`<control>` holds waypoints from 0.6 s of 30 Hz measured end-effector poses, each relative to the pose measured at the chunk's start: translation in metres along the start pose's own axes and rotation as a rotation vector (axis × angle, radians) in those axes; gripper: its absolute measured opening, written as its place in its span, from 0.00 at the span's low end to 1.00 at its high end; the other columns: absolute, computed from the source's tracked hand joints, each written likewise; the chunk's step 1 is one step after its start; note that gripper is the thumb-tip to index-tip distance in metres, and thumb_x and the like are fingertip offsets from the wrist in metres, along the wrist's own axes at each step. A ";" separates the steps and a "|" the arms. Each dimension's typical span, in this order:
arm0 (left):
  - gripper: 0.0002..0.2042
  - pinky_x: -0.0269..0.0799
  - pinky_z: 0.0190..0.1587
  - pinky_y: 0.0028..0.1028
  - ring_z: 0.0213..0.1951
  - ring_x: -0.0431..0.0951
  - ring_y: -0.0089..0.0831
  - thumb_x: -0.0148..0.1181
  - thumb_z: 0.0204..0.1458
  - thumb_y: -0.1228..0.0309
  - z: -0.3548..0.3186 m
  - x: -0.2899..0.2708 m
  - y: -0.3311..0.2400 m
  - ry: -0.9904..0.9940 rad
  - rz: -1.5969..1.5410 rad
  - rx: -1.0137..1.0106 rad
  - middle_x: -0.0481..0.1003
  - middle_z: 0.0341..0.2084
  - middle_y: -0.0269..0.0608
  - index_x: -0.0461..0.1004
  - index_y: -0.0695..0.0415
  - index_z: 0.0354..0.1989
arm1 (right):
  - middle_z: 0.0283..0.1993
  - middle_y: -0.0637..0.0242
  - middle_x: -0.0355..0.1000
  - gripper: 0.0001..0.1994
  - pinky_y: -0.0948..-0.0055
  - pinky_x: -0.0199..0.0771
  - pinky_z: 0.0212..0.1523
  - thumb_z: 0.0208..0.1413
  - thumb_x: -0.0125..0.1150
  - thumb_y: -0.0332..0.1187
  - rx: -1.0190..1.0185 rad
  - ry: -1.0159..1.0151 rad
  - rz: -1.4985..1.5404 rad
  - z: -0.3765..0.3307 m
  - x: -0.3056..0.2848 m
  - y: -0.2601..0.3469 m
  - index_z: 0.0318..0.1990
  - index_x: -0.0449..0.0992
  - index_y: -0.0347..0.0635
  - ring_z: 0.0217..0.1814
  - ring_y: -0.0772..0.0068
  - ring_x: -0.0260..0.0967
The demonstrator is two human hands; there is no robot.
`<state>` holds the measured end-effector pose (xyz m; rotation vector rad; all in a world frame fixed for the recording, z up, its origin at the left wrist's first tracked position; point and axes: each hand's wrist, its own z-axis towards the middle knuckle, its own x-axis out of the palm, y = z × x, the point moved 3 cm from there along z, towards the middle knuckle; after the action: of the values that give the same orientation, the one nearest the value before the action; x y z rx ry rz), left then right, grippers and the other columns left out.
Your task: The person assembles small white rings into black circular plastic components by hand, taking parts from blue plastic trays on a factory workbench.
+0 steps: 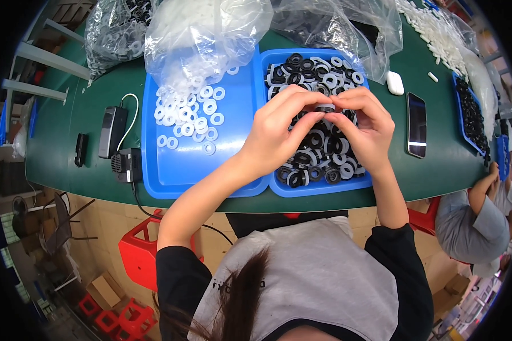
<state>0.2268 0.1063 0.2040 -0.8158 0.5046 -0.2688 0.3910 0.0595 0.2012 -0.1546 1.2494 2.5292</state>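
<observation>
My left hand [279,129] and my right hand [368,124] meet above the right blue tray [323,191]. Between their thumbs and fingertips they pinch one small black ring with a pale edge [325,108]; fingers cover its ends. Beneath, black rings paired with whitish washers [318,152] fill that tray in a heap. Left of it, a second blue tray [182,173] bears loose flat white washers [185,113]. These spread out from the mouth of a clear plastic bag [205,34] lying over the tray's far end.
A phone [416,125] and a white earbud case [395,83] lie to the right. Left of the trays are a black power bank [112,132], a cabled black device [126,165] and clear bags of parts [116,40]. A co-worker [473,219] sits far right, near a tray of black parts [472,113].
</observation>
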 end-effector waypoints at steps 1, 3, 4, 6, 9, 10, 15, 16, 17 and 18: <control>0.10 0.73 0.39 0.23 0.39 0.76 0.27 0.58 0.52 0.81 -0.001 0.001 0.003 0.004 -0.026 -0.060 0.74 0.37 0.41 0.74 0.64 0.43 | 0.36 0.60 0.74 0.12 0.78 0.70 0.38 0.42 0.69 0.20 0.000 0.000 -0.001 0.000 0.001 0.000 0.38 0.78 0.32 0.35 0.73 0.70; 0.10 0.74 0.40 0.23 0.39 0.77 0.27 0.57 0.52 0.81 -0.002 0.002 0.008 0.008 -0.055 -0.120 0.74 0.38 0.42 0.74 0.64 0.44 | 0.36 0.61 0.74 0.12 0.80 0.70 0.36 0.44 0.69 0.21 0.082 -0.004 -0.001 0.000 0.003 -0.003 0.38 0.78 0.32 0.35 0.74 0.70; 0.10 0.74 0.41 0.24 0.40 0.77 0.27 0.57 0.53 0.80 -0.002 0.002 0.013 0.013 -0.114 -0.190 0.75 0.38 0.42 0.73 0.64 0.44 | 0.36 0.61 0.74 0.12 0.80 0.70 0.36 0.44 0.69 0.21 0.082 -0.004 -0.002 0.001 0.004 -0.003 0.38 0.78 0.32 0.35 0.74 0.70; 0.11 0.73 0.45 0.25 0.42 0.78 0.27 0.57 0.54 0.77 0.001 0.000 0.014 0.075 -0.113 -0.330 0.76 0.38 0.42 0.72 0.63 0.46 | 0.33 0.63 0.74 0.09 0.81 0.69 0.35 0.46 0.68 0.23 0.364 -0.009 0.096 0.001 0.004 -0.012 0.37 0.79 0.33 0.33 0.77 0.70; 0.12 0.73 0.45 0.25 0.41 0.78 0.27 0.57 0.53 0.77 0.003 -0.013 0.022 0.048 -0.017 -0.338 0.77 0.38 0.43 0.73 0.63 0.46 | 0.30 0.66 0.74 0.07 0.81 0.69 0.34 0.47 0.67 0.25 0.202 -0.035 -0.181 0.007 -0.009 -0.015 0.35 0.80 0.34 0.31 0.80 0.69; 0.12 0.73 0.43 0.24 0.41 0.78 0.26 0.55 0.53 0.76 0.006 -0.020 0.026 0.039 0.024 -0.394 0.78 0.37 0.41 0.73 0.63 0.46 | 0.29 0.66 0.74 0.06 0.81 0.69 0.33 0.47 0.68 0.25 0.190 -0.100 -0.219 0.009 -0.013 -0.015 0.33 0.80 0.35 0.29 0.80 0.69; 0.12 0.72 0.41 0.29 0.34 0.77 0.33 0.55 0.50 0.74 -0.001 -0.058 0.053 -0.024 0.499 -0.530 0.77 0.35 0.45 0.74 0.61 0.43 | 0.30 0.62 0.75 0.06 0.75 0.68 0.31 0.51 0.65 0.28 0.110 -0.118 -0.542 0.013 -0.034 -0.026 0.34 0.79 0.36 0.28 0.72 0.70; 0.12 0.72 0.41 0.32 0.34 0.77 0.37 0.54 0.49 0.75 -0.006 -0.063 0.059 -0.037 0.696 -0.527 0.76 0.35 0.47 0.73 0.61 0.43 | 0.31 0.60 0.75 0.06 0.73 0.69 0.32 0.53 0.62 0.29 0.057 -0.064 -0.708 0.014 -0.036 -0.027 0.34 0.79 0.35 0.28 0.67 0.70; 0.12 0.72 0.41 0.32 0.34 0.77 0.37 0.54 0.49 0.75 -0.011 -0.064 0.064 -0.038 0.694 -0.523 0.76 0.35 0.47 0.73 0.61 0.43 | 0.31 0.60 0.75 0.06 0.73 0.69 0.32 0.53 0.62 0.29 0.055 -0.065 -0.712 0.014 -0.041 -0.030 0.34 0.79 0.35 0.28 0.67 0.70; 0.14 0.73 0.41 0.36 0.38 0.76 0.44 0.54 0.47 0.77 -0.016 -0.065 0.067 0.006 0.904 -0.521 0.74 0.35 0.50 0.73 0.61 0.44 | 0.31 0.58 0.75 0.07 0.70 0.69 0.32 0.54 0.61 0.30 0.071 -0.159 -0.708 0.016 -0.048 -0.032 0.34 0.78 0.35 0.28 0.63 0.70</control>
<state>0.1652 0.1678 0.1652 -1.0018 0.9143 0.7217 0.4472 0.0794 0.1979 -0.3094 0.9907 1.8483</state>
